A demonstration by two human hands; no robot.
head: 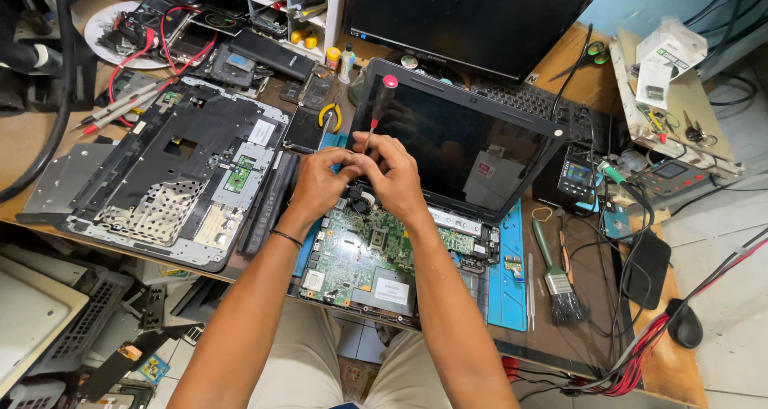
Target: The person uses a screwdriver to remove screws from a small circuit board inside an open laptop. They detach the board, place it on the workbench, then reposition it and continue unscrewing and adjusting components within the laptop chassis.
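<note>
A single head view looks steeply down from above the person's own forearms, which enter from the bottom edge and meet near the centre. It faces forward across the worktop toward a monitor at the top edge. It sits close, so the open laptop fills the middle. The worktop's front edge runs slantwise, with floor showing at right and the person's lap below.

From my remote feed: a glossy black laptop screen mirrors the room above a green circuit board studded with dull metal, beside a matt blue rubber-looking mat, a bristle brush and worn wooden tabletop.
</note>
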